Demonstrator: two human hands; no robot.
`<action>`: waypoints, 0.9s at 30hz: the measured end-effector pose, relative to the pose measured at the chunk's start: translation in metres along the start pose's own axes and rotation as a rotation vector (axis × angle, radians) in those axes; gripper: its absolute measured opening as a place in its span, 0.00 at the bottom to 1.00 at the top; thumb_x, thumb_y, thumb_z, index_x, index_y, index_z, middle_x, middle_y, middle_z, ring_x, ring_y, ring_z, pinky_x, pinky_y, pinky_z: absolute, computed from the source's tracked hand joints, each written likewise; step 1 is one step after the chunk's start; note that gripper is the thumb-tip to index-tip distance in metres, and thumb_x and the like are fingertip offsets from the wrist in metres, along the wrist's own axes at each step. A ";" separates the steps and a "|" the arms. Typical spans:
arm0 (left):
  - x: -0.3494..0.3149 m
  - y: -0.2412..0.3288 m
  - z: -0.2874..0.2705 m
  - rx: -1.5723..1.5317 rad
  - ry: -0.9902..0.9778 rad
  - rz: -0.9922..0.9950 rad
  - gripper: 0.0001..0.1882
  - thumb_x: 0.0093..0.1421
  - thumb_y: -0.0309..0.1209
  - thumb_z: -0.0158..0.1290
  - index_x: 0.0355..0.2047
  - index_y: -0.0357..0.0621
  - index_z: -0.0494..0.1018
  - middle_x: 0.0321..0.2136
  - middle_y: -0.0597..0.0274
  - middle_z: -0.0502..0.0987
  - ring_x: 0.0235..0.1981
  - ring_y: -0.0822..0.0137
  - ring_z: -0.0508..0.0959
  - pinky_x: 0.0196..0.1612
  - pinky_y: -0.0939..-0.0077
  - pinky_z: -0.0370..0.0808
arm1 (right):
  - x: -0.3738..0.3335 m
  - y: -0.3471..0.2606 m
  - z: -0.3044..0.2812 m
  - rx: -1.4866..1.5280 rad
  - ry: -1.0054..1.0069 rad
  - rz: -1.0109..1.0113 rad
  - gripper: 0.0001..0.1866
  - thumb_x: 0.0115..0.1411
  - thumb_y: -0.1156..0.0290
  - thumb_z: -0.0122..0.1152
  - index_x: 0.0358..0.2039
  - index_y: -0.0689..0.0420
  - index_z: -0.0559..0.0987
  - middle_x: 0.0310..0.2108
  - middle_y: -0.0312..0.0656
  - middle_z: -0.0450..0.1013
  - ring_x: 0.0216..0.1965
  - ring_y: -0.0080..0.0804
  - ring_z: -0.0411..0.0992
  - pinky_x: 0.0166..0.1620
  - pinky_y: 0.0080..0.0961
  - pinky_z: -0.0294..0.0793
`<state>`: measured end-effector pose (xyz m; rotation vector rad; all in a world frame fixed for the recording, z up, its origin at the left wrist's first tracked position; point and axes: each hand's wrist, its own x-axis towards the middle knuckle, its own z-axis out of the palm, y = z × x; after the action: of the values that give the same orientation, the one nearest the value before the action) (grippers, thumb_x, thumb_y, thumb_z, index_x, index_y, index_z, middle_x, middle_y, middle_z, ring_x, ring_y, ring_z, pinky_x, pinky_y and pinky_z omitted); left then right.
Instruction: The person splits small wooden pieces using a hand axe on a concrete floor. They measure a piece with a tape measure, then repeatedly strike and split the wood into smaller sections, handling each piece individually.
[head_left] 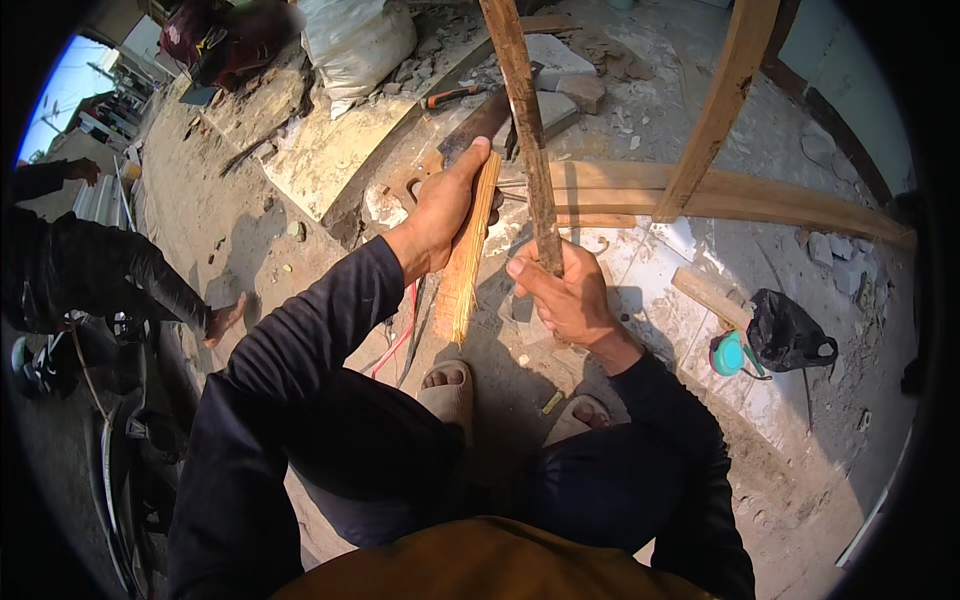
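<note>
My left hand (445, 210) is closed around a short, rough-split piece of wood (467, 270), its pale, splintered edge facing up. In my right hand (570, 297) is the lower end of a long, weathered wooden strip (527, 120), held nearly upright and running out past the top edge. Just beyond my left hand lies a handsaw (480, 122), its handle partly hidden by that hand. A tool with an orange and black handle (450, 97) rests on the slab behind it. Both pieces of wood are apart from each other, above the ground between my sandalled feet.
Wooden beams (740, 195) lie across the right side, with a slanting post (720, 110) over them. A wood offcut (710, 297), black plastic bag (790, 332) and turquoise round object (728, 353) are nearby. A white sack (355, 45) stands behind; another person (90, 270) is at left.
</note>
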<state>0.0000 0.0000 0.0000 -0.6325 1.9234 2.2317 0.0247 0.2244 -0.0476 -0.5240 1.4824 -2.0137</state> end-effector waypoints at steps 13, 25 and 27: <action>0.058 -0.031 -0.112 -0.476 0.053 -0.030 0.20 0.82 0.43 0.35 0.47 0.40 0.70 0.28 0.65 0.70 0.26 0.71 0.72 0.25 0.77 0.77 | -0.168 0.030 -0.084 -0.769 0.465 -0.084 0.07 0.65 0.72 0.63 0.42 0.60 0.81 0.22 0.28 0.69 0.23 0.17 0.64 0.31 0.21 0.66; 0.047 -0.022 0.014 -0.492 -0.062 0.100 0.22 0.82 0.46 0.43 0.53 0.39 0.73 0.44 0.55 0.82 0.41 0.63 0.85 0.46 0.65 0.85 | 0.005 0.019 0.007 -0.296 0.308 0.075 0.18 0.65 0.59 0.77 0.41 0.63 0.85 0.22 0.26 0.69 0.25 0.13 0.62 0.30 0.20 0.64; 0.036 -0.025 0.014 -0.523 -0.161 0.168 0.22 0.81 0.48 0.46 0.54 0.41 0.75 0.42 0.61 0.82 0.39 0.70 0.82 0.46 0.70 0.83 | 0.011 0.021 0.014 -0.243 0.318 0.105 0.17 0.66 0.60 0.75 0.40 0.62 0.85 0.22 0.25 0.70 0.25 0.14 0.63 0.30 0.20 0.64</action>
<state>-0.0264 0.0118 -0.0355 -0.3343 1.3623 2.8180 0.0295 0.2030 -0.0638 -0.2192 1.9186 -1.9101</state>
